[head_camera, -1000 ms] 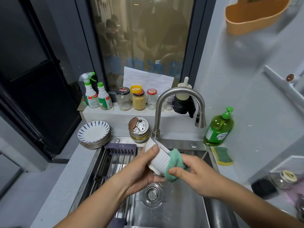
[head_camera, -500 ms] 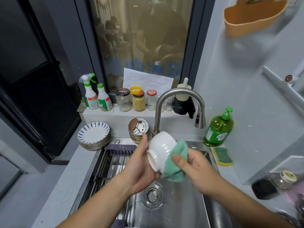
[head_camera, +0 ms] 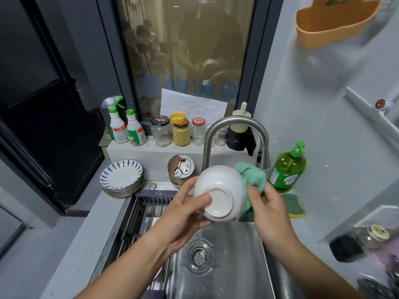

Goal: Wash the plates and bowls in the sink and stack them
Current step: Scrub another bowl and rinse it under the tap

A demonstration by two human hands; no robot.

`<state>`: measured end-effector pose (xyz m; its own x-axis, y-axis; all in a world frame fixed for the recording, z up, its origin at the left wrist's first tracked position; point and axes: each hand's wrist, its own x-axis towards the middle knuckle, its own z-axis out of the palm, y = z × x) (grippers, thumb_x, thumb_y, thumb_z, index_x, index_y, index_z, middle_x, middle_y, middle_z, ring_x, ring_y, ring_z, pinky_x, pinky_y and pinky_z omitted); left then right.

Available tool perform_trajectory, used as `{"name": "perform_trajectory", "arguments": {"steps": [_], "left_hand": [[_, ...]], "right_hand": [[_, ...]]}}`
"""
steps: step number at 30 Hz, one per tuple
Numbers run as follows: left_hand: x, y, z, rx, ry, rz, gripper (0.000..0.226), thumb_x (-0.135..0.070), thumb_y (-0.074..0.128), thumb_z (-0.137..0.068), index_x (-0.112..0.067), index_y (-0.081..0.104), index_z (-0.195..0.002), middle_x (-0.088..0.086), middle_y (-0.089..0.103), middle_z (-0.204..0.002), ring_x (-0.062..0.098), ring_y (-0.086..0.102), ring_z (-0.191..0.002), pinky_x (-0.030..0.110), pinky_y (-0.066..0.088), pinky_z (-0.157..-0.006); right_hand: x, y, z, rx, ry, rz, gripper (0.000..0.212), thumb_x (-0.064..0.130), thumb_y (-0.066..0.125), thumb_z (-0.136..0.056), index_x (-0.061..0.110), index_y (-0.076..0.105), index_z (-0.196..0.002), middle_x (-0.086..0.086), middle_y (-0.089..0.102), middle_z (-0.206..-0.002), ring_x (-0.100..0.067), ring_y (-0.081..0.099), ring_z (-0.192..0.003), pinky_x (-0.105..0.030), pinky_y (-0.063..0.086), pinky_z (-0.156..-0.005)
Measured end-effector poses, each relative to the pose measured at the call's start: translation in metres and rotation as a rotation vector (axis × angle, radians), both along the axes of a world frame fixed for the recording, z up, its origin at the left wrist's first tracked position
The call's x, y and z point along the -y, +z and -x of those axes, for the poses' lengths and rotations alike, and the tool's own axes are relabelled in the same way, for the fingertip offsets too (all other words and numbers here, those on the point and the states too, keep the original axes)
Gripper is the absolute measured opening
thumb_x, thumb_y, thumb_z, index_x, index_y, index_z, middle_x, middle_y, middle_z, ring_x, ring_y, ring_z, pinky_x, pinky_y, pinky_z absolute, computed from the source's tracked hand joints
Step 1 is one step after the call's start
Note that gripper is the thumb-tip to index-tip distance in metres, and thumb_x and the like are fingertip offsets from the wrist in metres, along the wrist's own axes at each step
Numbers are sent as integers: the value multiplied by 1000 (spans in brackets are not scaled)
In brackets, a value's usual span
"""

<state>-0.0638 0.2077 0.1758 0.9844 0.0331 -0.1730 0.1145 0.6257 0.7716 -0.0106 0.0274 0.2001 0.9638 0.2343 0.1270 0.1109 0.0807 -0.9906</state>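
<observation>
My left hand [head_camera: 183, 214] grips a white ribbed bowl [head_camera: 219, 190] above the steel sink [head_camera: 233, 266], its base turned toward me and my thumb on the foot ring. My right hand [head_camera: 267, 210] holds a green cloth [head_camera: 251, 175] against the bowl's right side. A stack of blue-striped plates [head_camera: 122, 178] sits on the counter to the left. A stack of cartoon-dog bowls [head_camera: 181, 171] stands behind the sink by the faucet.
The curved faucet [head_camera: 235, 134] arches just behind the bowl. A drying rack [head_camera: 144, 219] spans the sink's left part. A green soap bottle [head_camera: 288, 169] and a sponge [head_camera: 293, 206] are on the right. Spray bottles [head_camera: 125, 126] and jars [head_camera: 181, 132] line the ledge.
The bowl has been turned so its base faces me and has been lifted slightly. The cloth has moved from the bowl's front to its right rear side.
</observation>
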Motion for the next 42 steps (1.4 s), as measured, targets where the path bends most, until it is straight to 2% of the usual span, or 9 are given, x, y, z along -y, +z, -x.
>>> {"name": "perform_trajectory", "arguments": {"steps": [5,8,15,20,24,30,34,38,42], "left_hand": [[6,3,3,52,66,-151,68,-7,84,-70,-13,56,-131,17,75,-101,27,71,-86,45,60,-78],[14,0,2,108,42,-230,72,-9,89,-67,-13,57,-131,25,71,-118,32,67,-100,44,59,-82],[11,14,2,86,158,-88,55,3,82,-76,-15,60,-123,13,75,-90,23,73,-73,40,63,-61],[8,18,3,57,141,-172,63,-3,85,-78,-13,54,-133,17,75,-100,26,73,-84,44,64,-67],[9,14,-2,99,130,-331,70,-10,90,-67,-15,58,-129,25,72,-116,29,70,-97,38,63,-76],[21,23,-8,49,279,-30,49,-10,74,-74,-18,57,-119,8,77,-89,23,73,-69,40,65,-65],[32,10,-3,-39,197,33,47,-6,73,-87,-10,50,-128,22,74,-109,34,74,-82,41,63,-68],[23,10,-2,-141,53,-225,52,-21,81,-74,-14,60,-121,6,74,-89,17,73,-79,53,55,-102],[-1,26,-12,-115,-79,-539,69,-14,89,-67,-23,58,-128,14,74,-116,27,75,-102,44,62,-88]], "right_hand": [[0,-1,13,539,42,315,46,34,49,-95,49,48,-139,23,44,-149,-7,36,-144,-27,29,-118],[-10,12,9,619,125,418,43,33,45,-96,53,48,-133,20,39,-153,-9,27,-148,-29,24,-120],[-11,-11,0,251,98,185,40,41,39,-100,38,48,-139,10,53,-142,-6,46,-135,-43,36,-116],[-20,-12,18,243,58,179,44,51,36,-96,62,37,-139,8,40,-153,-14,44,-137,-44,32,-119],[-26,6,-7,319,64,221,35,46,40,-97,52,52,-129,12,47,-144,-9,40,-140,-37,31,-118],[-37,-14,18,-51,30,-85,25,23,40,-105,36,55,-121,22,71,-105,8,63,-102,-7,47,-80],[-39,-17,14,-12,-20,-106,33,29,59,-98,38,52,-129,9,69,-118,-10,67,-110,-28,57,-83],[-21,-12,-9,53,-3,137,52,57,64,-78,47,51,-128,2,61,-129,-19,63,-116,-54,55,-92],[-1,-5,-27,137,243,276,51,50,67,-83,38,57,-131,-3,58,-131,-14,59,-122,-41,46,-106]]}}
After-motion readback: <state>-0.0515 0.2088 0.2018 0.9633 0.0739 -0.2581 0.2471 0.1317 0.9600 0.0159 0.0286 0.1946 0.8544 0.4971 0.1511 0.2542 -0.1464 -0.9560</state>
